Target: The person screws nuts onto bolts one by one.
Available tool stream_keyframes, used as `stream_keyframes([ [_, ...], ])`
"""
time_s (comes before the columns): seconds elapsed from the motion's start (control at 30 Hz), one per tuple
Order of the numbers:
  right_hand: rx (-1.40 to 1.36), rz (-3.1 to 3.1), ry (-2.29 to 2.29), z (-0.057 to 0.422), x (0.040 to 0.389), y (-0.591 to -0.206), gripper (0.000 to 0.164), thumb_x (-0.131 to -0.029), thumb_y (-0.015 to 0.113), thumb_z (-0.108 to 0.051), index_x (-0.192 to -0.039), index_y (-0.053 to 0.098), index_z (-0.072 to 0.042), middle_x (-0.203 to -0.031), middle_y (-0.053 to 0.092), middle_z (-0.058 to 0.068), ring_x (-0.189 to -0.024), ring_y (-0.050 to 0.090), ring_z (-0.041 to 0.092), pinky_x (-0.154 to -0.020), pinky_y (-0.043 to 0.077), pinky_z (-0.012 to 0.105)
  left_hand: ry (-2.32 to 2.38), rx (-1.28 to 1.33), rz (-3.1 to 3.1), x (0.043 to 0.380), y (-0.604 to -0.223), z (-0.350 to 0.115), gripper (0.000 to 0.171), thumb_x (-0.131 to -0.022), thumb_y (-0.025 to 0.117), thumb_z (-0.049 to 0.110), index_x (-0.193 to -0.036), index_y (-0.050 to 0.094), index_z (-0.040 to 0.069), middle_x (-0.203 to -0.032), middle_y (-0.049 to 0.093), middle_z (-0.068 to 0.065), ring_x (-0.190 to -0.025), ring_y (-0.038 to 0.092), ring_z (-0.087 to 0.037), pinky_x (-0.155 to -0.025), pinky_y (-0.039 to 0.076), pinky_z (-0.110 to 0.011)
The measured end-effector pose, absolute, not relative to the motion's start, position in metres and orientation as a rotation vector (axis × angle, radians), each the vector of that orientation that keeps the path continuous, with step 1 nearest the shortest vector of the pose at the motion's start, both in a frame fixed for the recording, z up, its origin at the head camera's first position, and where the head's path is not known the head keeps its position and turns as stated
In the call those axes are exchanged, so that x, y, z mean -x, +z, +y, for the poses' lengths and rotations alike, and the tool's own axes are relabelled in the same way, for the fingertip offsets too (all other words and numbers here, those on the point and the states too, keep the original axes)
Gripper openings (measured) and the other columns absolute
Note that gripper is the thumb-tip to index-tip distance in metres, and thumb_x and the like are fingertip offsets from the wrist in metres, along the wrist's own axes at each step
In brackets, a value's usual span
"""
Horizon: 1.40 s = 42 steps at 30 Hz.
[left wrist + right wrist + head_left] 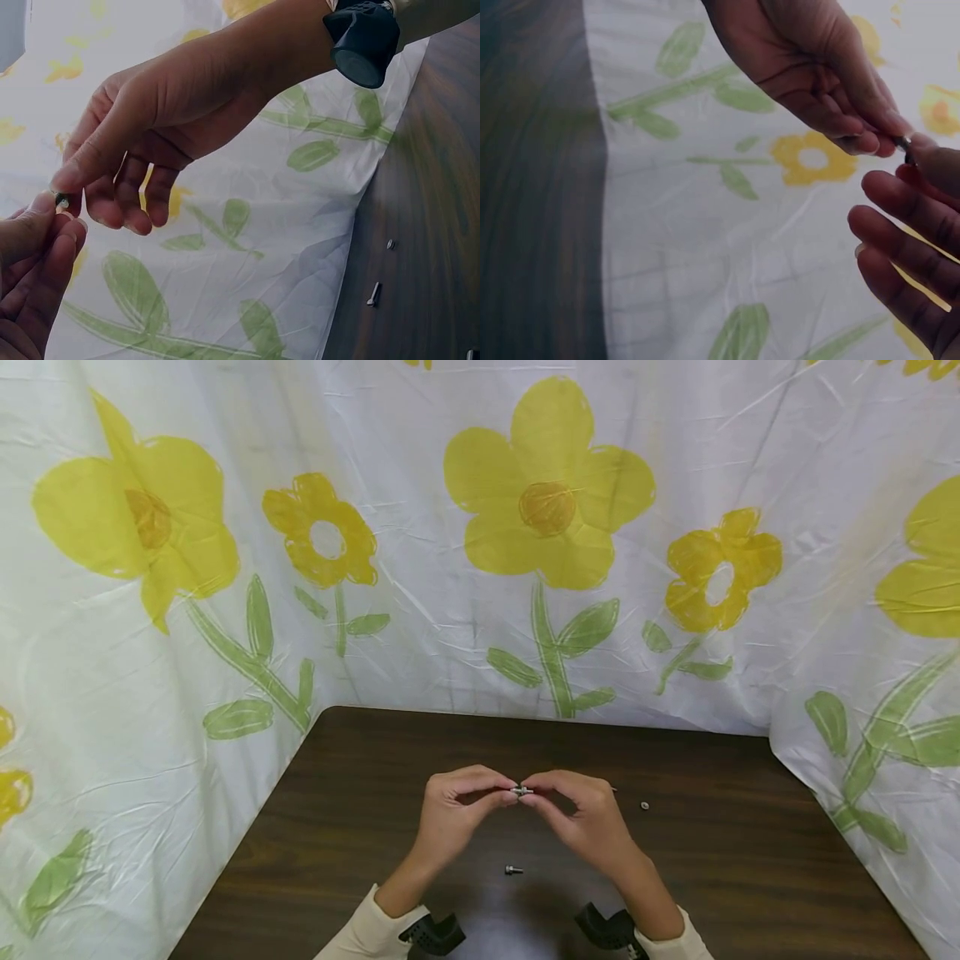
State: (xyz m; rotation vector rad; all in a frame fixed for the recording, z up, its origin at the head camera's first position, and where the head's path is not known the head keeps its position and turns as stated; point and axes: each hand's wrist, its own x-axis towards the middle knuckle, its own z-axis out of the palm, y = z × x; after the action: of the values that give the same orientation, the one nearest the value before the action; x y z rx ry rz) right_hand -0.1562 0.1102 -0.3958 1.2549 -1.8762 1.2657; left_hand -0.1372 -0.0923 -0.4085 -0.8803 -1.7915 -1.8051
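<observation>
Both hands meet over the middle of the table around a small silvery bolt (522, 791). My left hand (453, 810) pinches its left end between thumb and index finger. The right hand (588, 814) does the same at the other end. Fingertips cover much of the bolt, and I cannot tell whether a nut is on it. In the left wrist view the bolt (62, 200) shows as a dark, shiny bit between the fingertips; in the right wrist view the bolt (905, 144) is likewise mostly hidden. The right hand's other fingers (900, 232) are spread loosely.
A second bolt (513, 870) lies on the dark wooden table (360, 827), nearer me than the hands. To the right of the right hand lies a small nut (645, 806). A thin metal tip (614, 789) peeks out beside that hand. A flowered curtain (420, 635) surrounds the table.
</observation>
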Motion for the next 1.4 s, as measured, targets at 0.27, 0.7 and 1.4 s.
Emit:
stream_keyframes([
  [0.27, -1.183, -1.993, 1.266, 0.108, 0.152, -0.400, 0.014, -0.093, 0.071, 0.000, -0.098, 0.070, -0.013, -0.081, 0.070, -0.005, -0.067, 0.063, 0.006, -0.064, 0.053, 0.019, -1.729, 0.888, -1.801, 0.135, -0.404, -0.090, 0.012, -0.082, 0.078, -0.010, -0.092, 0.077, -0.002, -0.086, 0.073, -0.016, -0.077, 0.071, -0.020, -0.066, 0.061, -0.033],
  [0.7, -1.100, -1.950, 1.303, 0.111, 0.152, -0.398, 0.024, -0.088, 0.070, 0.009, -0.090, 0.073, -0.014, -0.078, 0.071, -0.001, -0.067, 0.066, 0.011, -0.065, 0.054, 0.019, -1.737, 0.884, -1.823, 0.137, -0.410, -0.089, 0.014, -0.082, 0.080, -0.007, -0.094, 0.078, 0.001, -0.087, 0.074, -0.015, -0.079, 0.072, -0.020, -0.068, 0.062, -0.037],
  [1.4, -1.278, -1.889, 1.257, 0.110, 0.156, -0.397, 0.009, -0.095, 0.072, -0.007, -0.104, 0.073, -0.006, -0.091, 0.075, 0.004, -0.076, 0.070, 0.013, -0.070, 0.057, 0.020, -1.796, 0.881, -1.802, 0.136, -0.407, -0.092, 0.013, -0.084, 0.077, -0.007, -0.095, 0.078, -0.001, -0.090, 0.075, -0.013, -0.080, 0.072, -0.026, -0.069, 0.062, -0.038],
])
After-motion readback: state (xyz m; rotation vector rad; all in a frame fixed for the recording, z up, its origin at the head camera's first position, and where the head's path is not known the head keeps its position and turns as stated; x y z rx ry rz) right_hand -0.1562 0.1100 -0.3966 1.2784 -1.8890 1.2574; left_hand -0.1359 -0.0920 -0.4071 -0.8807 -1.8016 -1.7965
